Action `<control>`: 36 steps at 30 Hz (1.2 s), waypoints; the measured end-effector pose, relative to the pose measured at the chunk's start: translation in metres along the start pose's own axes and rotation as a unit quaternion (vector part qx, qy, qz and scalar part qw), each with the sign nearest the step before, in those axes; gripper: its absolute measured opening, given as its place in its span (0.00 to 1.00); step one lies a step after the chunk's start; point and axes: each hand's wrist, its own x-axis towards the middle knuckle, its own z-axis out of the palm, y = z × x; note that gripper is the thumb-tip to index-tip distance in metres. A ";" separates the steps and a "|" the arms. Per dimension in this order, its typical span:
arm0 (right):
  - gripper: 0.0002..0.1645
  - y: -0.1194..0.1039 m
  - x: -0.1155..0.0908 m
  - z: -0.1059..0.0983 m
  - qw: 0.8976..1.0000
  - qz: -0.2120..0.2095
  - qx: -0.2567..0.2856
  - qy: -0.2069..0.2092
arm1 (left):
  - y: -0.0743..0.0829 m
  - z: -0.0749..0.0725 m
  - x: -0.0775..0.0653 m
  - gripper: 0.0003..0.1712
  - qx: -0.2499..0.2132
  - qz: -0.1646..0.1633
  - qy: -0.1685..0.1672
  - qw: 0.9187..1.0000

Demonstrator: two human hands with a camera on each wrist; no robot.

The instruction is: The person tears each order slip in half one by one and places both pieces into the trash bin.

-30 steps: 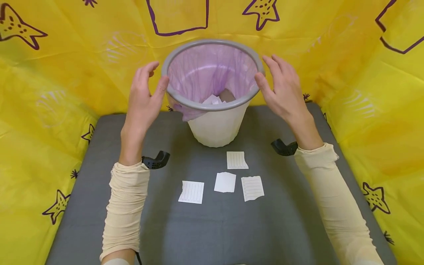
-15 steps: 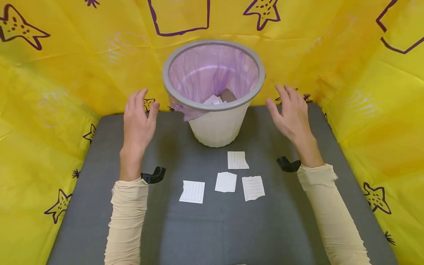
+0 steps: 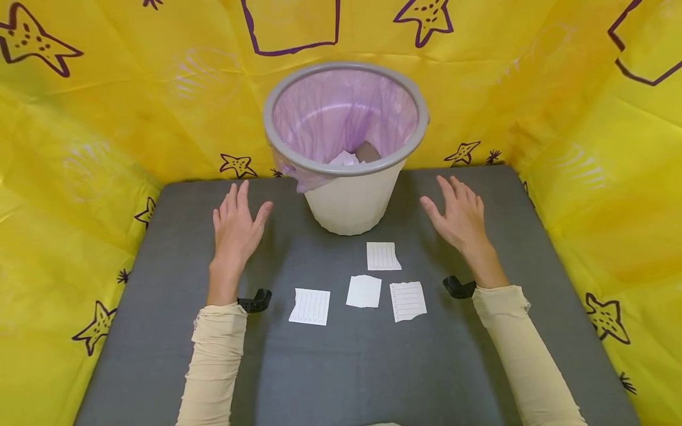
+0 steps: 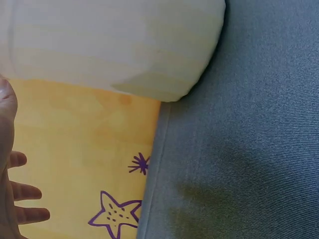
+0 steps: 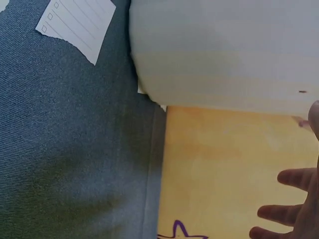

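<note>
A white trash bin (image 3: 351, 204) with a grey rim stands at the back of the table, lined with a translucent purple bag (image 3: 319, 118). Crumpled white paper (image 3: 345, 158) and something brown (image 3: 367, 152) lie inside it. My left hand (image 3: 237, 231) is held left of the bin, fingers spread and nothing in it. On the other side my right hand (image 3: 460, 216) is likewise spread and bare, apart from the bin. In front of the bin lie torn paper pieces: a lined one (image 3: 383, 256), a blank one (image 3: 364, 291), another lined one (image 3: 408, 301) and one further left (image 3: 309, 306).
The table (image 3: 330, 373) has a dark grey cloth cover. Yellow fabric (image 3: 213, 118) with purple starfish drawings walls it at the back and both sides. Scraps of white show at the bin's base in the right wrist view, behind the bin (image 5: 199, 59).
Both hands have moved from beside the bin's rim down and back toward me, with fingers spreading wider. The bin and the paper pieces have stayed where they were.
</note>
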 end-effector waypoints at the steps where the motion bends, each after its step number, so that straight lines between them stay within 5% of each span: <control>1: 0.45 0.001 -0.001 0.000 1.000 0.001 -0.002 0.001 | 0.000 0.002 -0.001 0.50 0.001 0.002 0.003 1.000; 11: 0.47 0.012 -0.016 0.024 0.999 0.026 -0.017 -0.035 | -0.022 0.044 -0.026 0.51 0.040 -0.024 -0.040 0.998; 20: 0.47 0.015 -0.022 0.029 0.999 0.027 -0.011 -0.032 | -0.025 0.049 -0.032 0.52 0.045 -0.026 -0.050 0.997; 30: 0.53 0.017 -0.039 0.056 0.995 0.057 -0.051 -0.061 | 0.002 0.088 -0.065 0.51 0.054 0.009 -0.088 0.995; 36: 0.54 0.018 -0.048 0.069 0.995 0.060 -0.038 -0.070 | 0.010 0.103 -0.073 0.51 0.044 0.007 -0.079 0.996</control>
